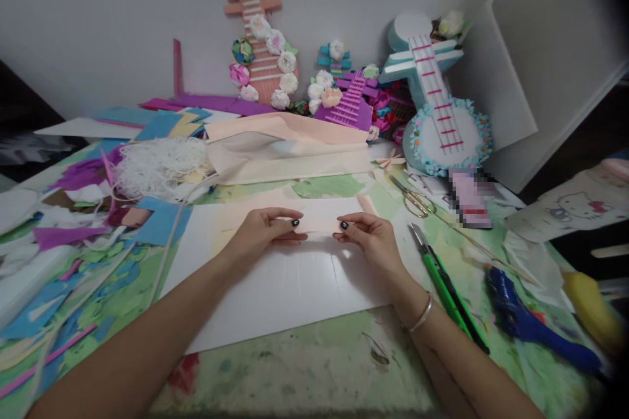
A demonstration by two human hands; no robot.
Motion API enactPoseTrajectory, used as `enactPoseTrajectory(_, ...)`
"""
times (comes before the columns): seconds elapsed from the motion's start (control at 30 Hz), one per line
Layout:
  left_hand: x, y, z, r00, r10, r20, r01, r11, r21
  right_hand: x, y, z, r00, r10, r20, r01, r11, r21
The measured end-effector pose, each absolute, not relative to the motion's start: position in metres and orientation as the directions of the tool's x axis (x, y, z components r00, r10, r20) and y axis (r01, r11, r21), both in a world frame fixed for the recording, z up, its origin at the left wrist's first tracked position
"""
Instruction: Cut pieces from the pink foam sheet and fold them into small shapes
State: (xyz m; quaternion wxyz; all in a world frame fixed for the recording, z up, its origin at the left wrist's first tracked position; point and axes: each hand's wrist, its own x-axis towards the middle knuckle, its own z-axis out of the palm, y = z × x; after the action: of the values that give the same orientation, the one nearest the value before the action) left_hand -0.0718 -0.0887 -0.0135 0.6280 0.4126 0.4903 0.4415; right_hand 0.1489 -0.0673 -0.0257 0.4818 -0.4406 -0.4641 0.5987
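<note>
A pale peach strip of paper is stretched between my two hands, just above a white board. My left hand pinches the strip's left end between thumb and fingers. At the other end, my right hand grips it the same way, thumb on top. Behind the hands lies a long folded peach sheet. To the right of my right hand rest a green utility knife and gold-handled scissors.
Decorated paper instruments, including a pink one and a white-and-blue one, lean at the wall. A blue glue gun lies at right. White string and coloured scraps cover the left side.
</note>
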Motion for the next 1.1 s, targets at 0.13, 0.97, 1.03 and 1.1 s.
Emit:
enactPoseTrajectory(0.13,-0.069,-0.091,-0.011,0.192,0.943,-0.271,-0.136,0.299,0.944,0.148,-0.068,-0.027,-0.165,0.983,-0.08,-0.18,-0.11,-0.977)
enactPoseTrajectory(0.97,-0.069,-0.094,-0.009,0.237,0.972,0.002,-0.162,0.037,0.986,0.131,-0.09,-0.014,-0.463,0.883,-0.08,0.0,-0.09,-0.996)
enactPoseTrajectory(1.03,-0.066,-0.095,-0.009,0.197,0.98,0.008,-0.154,0.023,0.988,0.127,-0.094,-0.014,-0.45,0.885,-0.117,-0.048,-0.154,-0.987)
enactPoseTrajectory(1.1,-0.063,-0.097,-0.009,0.203,0.979,0.002,-0.101,0.019,0.995,0.123,-0.097,-0.015,-0.416,0.901,-0.124,-0.082,-0.173,-0.981)
